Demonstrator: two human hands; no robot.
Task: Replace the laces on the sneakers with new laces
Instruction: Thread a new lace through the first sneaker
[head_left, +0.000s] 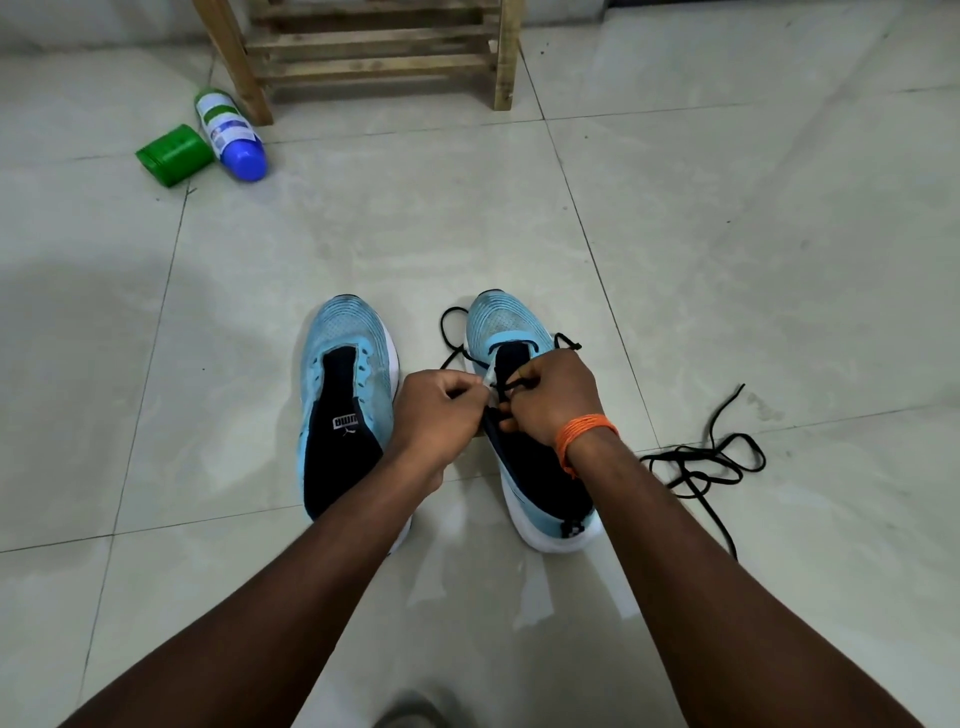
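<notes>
Both my hands work at the sneaker (501, 319) just right of centre frame. My left hand (439, 410) pinches its pale eyelet edge, and my right hand (553, 395) curls its fingers round the black lace (514, 387) threaded there. The other sneaker (345, 332) stands just left of it, and a second lace (691, 458) lies tangled on the floor tiles at the right.

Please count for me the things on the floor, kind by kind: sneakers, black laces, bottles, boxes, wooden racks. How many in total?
sneakers: 2
black laces: 2, one threaded in the right-hand sneaker, one loose on the floor; they appear separate
bottle: 1
green box: 1
wooden rack: 1
Total: 7
</notes>
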